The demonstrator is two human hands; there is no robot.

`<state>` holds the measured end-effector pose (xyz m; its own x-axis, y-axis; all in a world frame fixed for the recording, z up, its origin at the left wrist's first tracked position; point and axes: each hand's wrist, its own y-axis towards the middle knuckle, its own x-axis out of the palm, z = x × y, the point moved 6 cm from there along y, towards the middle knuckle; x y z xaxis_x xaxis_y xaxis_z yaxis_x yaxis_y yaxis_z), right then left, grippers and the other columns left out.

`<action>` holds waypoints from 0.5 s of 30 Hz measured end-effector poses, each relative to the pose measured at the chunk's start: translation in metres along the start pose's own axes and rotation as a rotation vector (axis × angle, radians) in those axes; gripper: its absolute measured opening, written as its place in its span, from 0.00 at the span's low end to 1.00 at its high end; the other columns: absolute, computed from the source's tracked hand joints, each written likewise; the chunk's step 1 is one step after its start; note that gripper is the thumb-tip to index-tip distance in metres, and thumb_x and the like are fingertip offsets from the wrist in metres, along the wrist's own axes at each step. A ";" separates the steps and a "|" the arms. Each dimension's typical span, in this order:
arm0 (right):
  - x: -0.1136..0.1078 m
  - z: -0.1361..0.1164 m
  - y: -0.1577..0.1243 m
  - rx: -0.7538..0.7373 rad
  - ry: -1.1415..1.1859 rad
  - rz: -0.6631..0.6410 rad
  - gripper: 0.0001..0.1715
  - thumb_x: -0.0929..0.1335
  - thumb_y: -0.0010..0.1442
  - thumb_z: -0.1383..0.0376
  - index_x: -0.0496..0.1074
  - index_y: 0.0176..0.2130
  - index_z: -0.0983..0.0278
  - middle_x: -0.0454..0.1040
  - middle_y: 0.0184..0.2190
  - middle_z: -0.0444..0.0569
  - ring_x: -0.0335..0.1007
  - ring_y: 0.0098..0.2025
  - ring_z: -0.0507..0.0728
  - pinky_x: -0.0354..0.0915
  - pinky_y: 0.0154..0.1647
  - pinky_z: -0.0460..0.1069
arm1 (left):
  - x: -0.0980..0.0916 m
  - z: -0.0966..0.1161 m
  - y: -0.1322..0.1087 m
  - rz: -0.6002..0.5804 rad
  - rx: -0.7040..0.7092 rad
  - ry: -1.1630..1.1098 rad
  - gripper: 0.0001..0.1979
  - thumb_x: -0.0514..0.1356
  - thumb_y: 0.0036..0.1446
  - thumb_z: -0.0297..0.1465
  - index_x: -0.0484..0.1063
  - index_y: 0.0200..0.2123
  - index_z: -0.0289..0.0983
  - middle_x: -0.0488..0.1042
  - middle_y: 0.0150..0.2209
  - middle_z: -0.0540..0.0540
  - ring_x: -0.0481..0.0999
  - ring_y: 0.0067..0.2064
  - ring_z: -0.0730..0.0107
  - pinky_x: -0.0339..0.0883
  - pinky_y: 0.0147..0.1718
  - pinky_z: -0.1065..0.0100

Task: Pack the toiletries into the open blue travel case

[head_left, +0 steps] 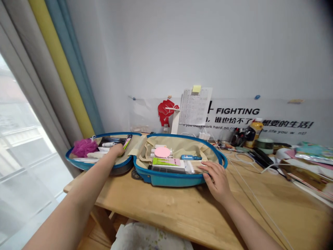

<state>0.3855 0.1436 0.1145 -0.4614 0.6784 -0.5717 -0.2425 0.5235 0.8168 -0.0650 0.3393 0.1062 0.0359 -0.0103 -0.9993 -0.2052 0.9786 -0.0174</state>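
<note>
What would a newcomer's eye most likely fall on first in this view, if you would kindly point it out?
The open blue hard-shell suitcase, lined in beige fabric, stands out first on the pale wooden table, with the person's left hand reaching into its left half and the right hand on its near rim. A fluffy magenta mesh bath puff sits in the left half, while a red fist-shaped cutout stands out on the wall behind.
</note>
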 end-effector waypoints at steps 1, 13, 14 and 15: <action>0.000 0.000 0.000 0.000 -0.002 -0.002 0.17 0.58 0.64 0.58 0.72 0.42 0.58 0.75 0.44 0.48 0.68 0.48 0.58 0.60 0.49 0.57 | -0.003 0.003 -0.002 0.010 0.015 -0.004 0.15 0.57 0.49 0.31 0.75 0.40 0.31 0.77 0.42 0.31 0.76 0.45 0.49 0.67 0.42 0.61; -0.001 -0.001 0.000 -0.006 0.004 0.005 0.16 0.58 0.64 0.59 0.72 0.42 0.58 0.75 0.44 0.48 0.68 0.48 0.58 0.59 0.49 0.56 | -0.067 0.147 -0.090 0.183 0.813 -0.122 0.19 0.53 0.56 0.31 0.68 0.52 0.39 0.73 0.49 0.45 0.72 0.48 0.66 0.63 0.49 0.70; 0.000 0.000 0.000 -0.004 0.005 0.000 0.16 0.58 0.64 0.59 0.72 0.42 0.58 0.75 0.44 0.48 0.68 0.48 0.58 0.59 0.49 0.56 | -0.061 0.161 -0.103 0.147 0.919 -0.108 0.18 0.53 0.56 0.31 0.69 0.50 0.38 0.73 0.48 0.44 0.72 0.47 0.65 0.63 0.49 0.69; 0.000 0.000 0.000 -0.002 0.006 -0.004 0.16 0.58 0.64 0.59 0.72 0.42 0.58 0.75 0.44 0.48 0.68 0.48 0.58 0.59 0.49 0.56 | -0.055 0.173 -0.115 0.107 1.000 -0.088 0.18 0.53 0.56 0.31 0.70 0.49 0.37 0.73 0.48 0.43 0.72 0.47 0.65 0.63 0.48 0.69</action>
<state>0.3858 0.1434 0.1142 -0.4658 0.6731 -0.5744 -0.2462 0.5250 0.8148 0.1262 0.2630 0.1684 0.1460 0.0632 -0.9873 0.7013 0.6973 0.1483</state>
